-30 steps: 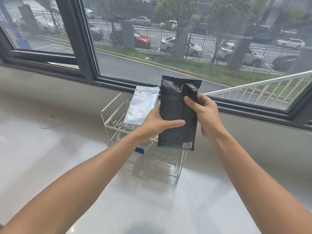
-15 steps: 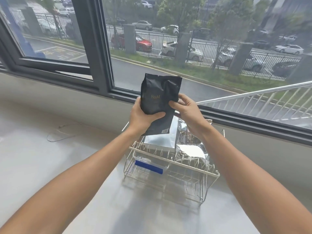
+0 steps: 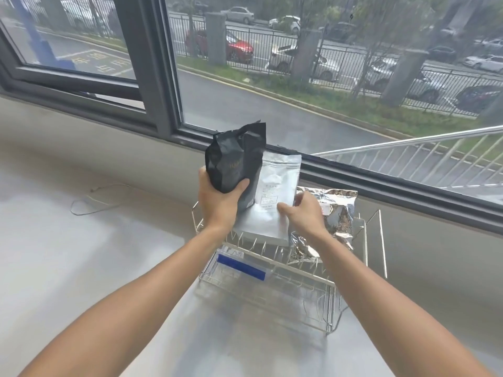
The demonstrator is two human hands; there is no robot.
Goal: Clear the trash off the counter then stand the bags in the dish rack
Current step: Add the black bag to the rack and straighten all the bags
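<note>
My left hand (image 3: 220, 205) is grasping the black bag (image 3: 235, 156) in a full grip, holding it upright above the left end of the dish rack (image 3: 374, 240) on the table (image 3: 81, 268). My right hand (image 3: 304, 213) is pinching the white pouch (image 3: 275, 202) (thumb on its front), which is standing in the rack beside a crinkled silver bag (image 3: 337, 213).

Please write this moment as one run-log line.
left hand: grips black bag | right hand: holds white bag upright in dish rack | crinkled foil bag: in rack
</note>
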